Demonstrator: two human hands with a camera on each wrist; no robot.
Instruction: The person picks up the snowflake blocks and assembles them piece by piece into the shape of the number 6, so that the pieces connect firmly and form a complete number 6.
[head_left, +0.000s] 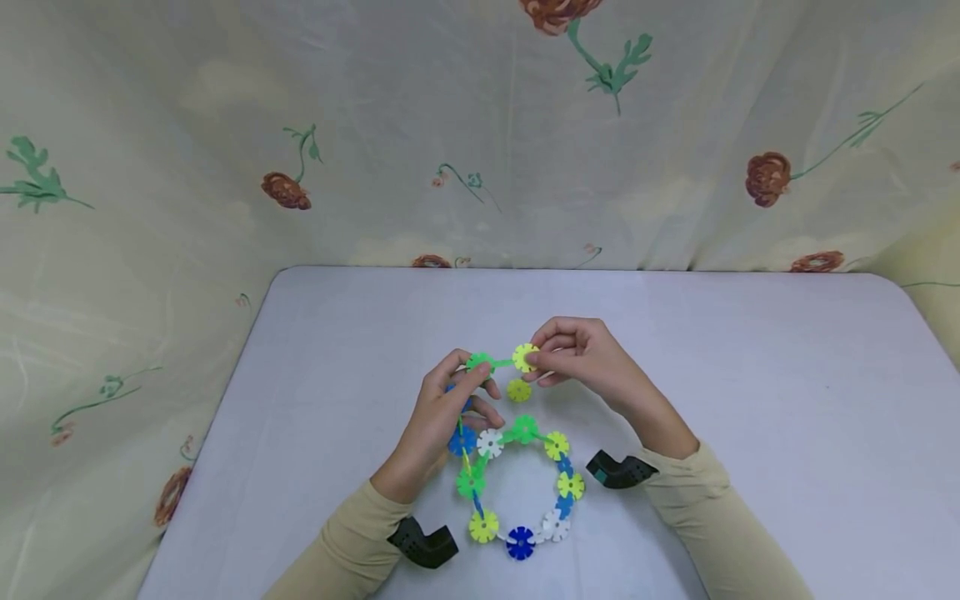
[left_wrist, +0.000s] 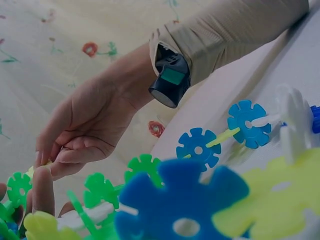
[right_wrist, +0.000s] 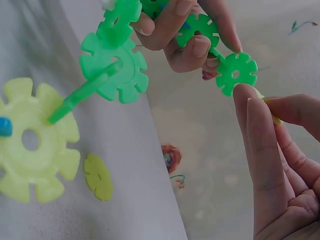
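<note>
Slotted plastic snowflake discs, linked edge to edge, form a ring on the table, with a dark blue disc (head_left: pixel 521 543) at its near side. My left hand (head_left: pixel 438 408) pinches a green disc (head_left: pixel 477 361) on a chain of discs raised at the ring's upper left. At the chain's end, my right hand (head_left: pixel 585 350) pinches a yellow disc (head_left: pixel 522 356) between thumb and fingers. In the right wrist view, the yellow disc is mostly hidden by the fingertips and meets a green disc (right_wrist: pixel 236 73). A loose yellow disc (head_left: pixel 519 390) lies flat beneath the hands.
A white-covered table (head_left: pixel 750 375) spreads around the work. Flower-patterned cloth (head_left: pixel 480 125) hangs behind it and along the left. Black wrist devices (head_left: pixel 423 543) are worn at both sleeves, near the ring's sides.
</note>
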